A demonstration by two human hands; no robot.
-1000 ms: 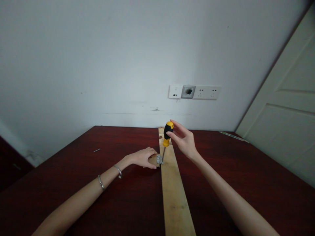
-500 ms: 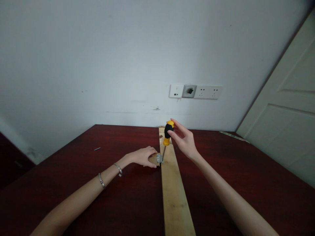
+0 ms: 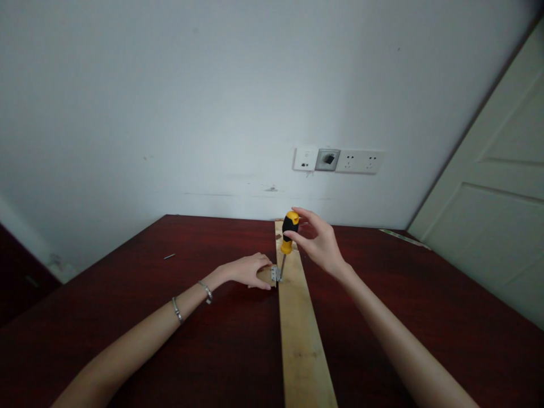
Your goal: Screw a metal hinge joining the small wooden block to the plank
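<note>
A long pale wooden plank (image 3: 302, 334) lies lengthwise on the dark red table (image 3: 204, 340). A small metal hinge (image 3: 275, 275) sits at its left edge, joined to a short wooden block (image 3: 266, 276). My left hand (image 3: 246, 271) is closed over that block and presses it against the plank. My right hand (image 3: 317, 241) pinches the black and yellow handle of a screwdriver (image 3: 289, 229) with its fingertips. The screwdriver stands nearly upright, its shaft reaching down to the hinge.
A small nail or screw (image 3: 169, 256) lies on the table at the far left. A thin strip (image 3: 402, 237) rests at the table's back right corner. Wall sockets (image 3: 338, 160) are on the white wall behind, and a pale door (image 3: 497, 209) stands at the right.
My right hand's fingers have shifted round the screwdriver handle, with the handle turning slightly. My left hand has stayed on the block.
</note>
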